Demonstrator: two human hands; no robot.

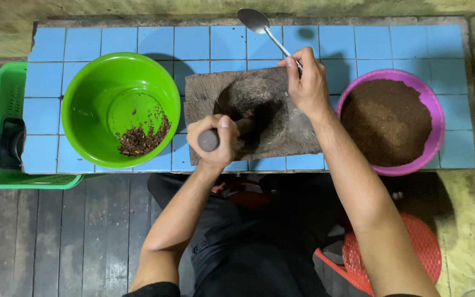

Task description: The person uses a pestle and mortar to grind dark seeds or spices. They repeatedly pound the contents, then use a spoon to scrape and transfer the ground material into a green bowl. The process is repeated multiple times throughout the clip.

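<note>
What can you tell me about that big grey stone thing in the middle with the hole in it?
The stone mortar is a rough, grey-brown slab, roughly square, with a round hollow worn into its middle. It lies flat on the blue tiled counter, between the green bowl and the purple bowl. The left hand grips a dark pestle whose far end dips into the hollow. The right hand, holding a spoon, rests over its upper right corner. What is inside the hollow is too dark to tell.
</note>
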